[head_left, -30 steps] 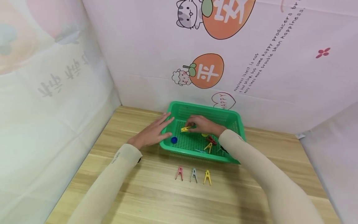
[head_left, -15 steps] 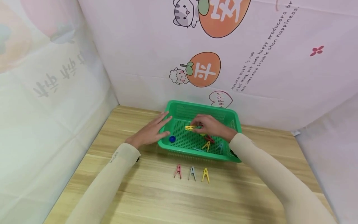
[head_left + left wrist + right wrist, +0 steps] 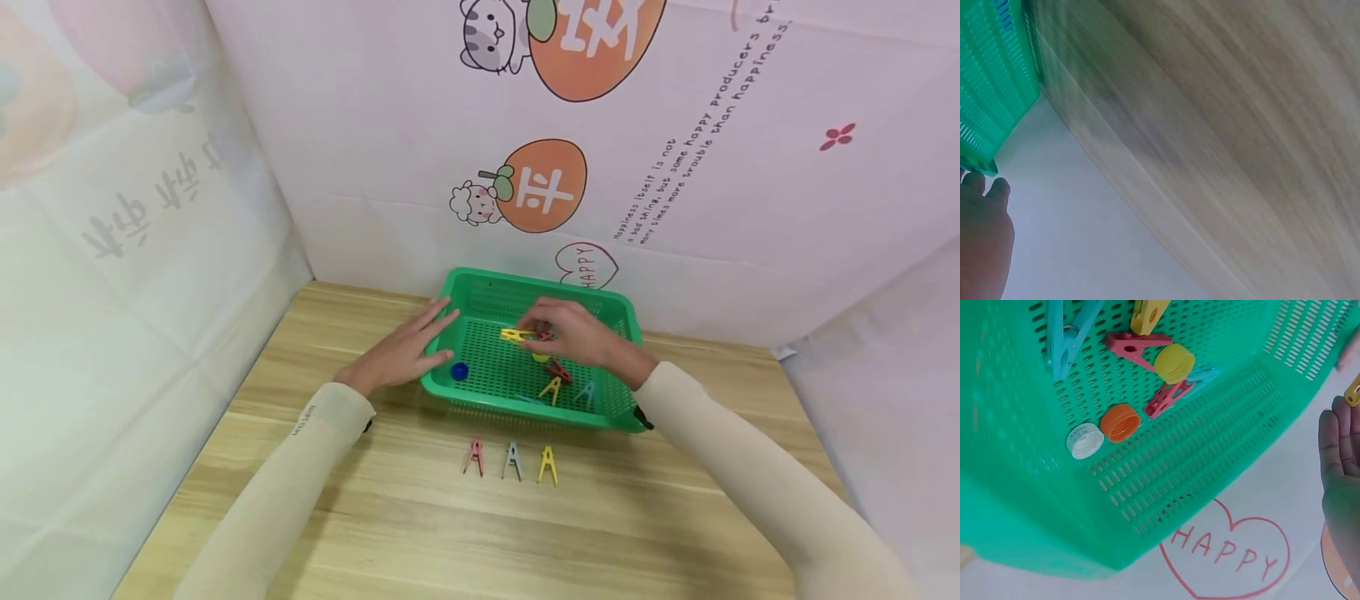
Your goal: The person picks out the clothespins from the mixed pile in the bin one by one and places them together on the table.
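- Yellow clothespin (image 3: 514, 335), the 1 in hand: held above the basket floor, within the rim as the head view shows it.
- Right hand (image 3: 570, 335): nearly closed, thumb and fingertips pinching that clothespin near its end; the right wrist view catches only a corner of the hold.
- Left hand (image 3: 397, 352): wide, fingers straight and spread at the left rim of the green basket (image 3: 495, 402), apparently touching it, holding nothing.
- Inside the basket, near the right hand: a red clothespin (image 3: 1134, 347), a second red clothespin (image 3: 1168, 397), a blue clothespin (image 3: 1069, 337) and 1 more yellow clothespin (image 3: 551, 389), mixed with a yellow cap (image 3: 1174, 364), an orange cap (image 3: 1120, 423) and a white cap (image 3: 1085, 440). A blue cap (image 3: 459, 371) sits apart, toward the left end.
- In front of the basket, on the table (image 3: 420, 533): 3 clothespins in a spaced row, a pink clothespin (image 3: 475, 457), a grey clothespin (image 3: 512, 461) and, rightmost, a third in yellow (image 3: 547, 464).
- Progress, judged from this layout: 3 clothespins out, 1 in hand, at least 4 left inside; the caps are unsorted.
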{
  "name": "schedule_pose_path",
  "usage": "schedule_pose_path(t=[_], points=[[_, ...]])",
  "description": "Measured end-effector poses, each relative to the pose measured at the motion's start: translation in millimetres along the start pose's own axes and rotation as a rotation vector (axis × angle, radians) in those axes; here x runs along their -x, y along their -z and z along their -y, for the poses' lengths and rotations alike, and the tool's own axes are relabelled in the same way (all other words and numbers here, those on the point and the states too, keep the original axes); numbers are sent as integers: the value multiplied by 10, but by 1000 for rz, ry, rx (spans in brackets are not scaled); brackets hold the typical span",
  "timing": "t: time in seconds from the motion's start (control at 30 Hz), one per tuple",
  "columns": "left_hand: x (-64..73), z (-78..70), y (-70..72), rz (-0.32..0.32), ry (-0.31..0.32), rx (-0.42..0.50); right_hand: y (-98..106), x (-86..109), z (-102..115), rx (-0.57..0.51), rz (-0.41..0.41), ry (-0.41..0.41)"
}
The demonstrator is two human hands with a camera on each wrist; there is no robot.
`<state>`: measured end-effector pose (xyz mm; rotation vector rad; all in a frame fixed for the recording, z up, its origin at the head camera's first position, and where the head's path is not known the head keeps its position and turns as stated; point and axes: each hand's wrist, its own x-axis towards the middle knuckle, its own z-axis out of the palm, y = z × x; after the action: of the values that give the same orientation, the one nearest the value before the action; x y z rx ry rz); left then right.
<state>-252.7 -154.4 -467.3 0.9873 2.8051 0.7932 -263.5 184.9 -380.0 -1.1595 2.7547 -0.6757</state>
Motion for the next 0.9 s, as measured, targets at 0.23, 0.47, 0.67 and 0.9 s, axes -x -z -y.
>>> schedule_pose_path(t=[0.23, 0.47, 0.67, 0.9], points=[[4, 14, -17, -12, -3, 6, 58, 279, 134, 34, -46, -36], [-10, 35, -45, -6, -5, -1, 24, 607, 179, 34, -110, -72], [12, -10, -2, -2, 6, 11, -40, 840, 199, 74, -222, -88], [7, 12, -21, -16, -7, 12, -104, 1050, 243, 45, -274, -168]])
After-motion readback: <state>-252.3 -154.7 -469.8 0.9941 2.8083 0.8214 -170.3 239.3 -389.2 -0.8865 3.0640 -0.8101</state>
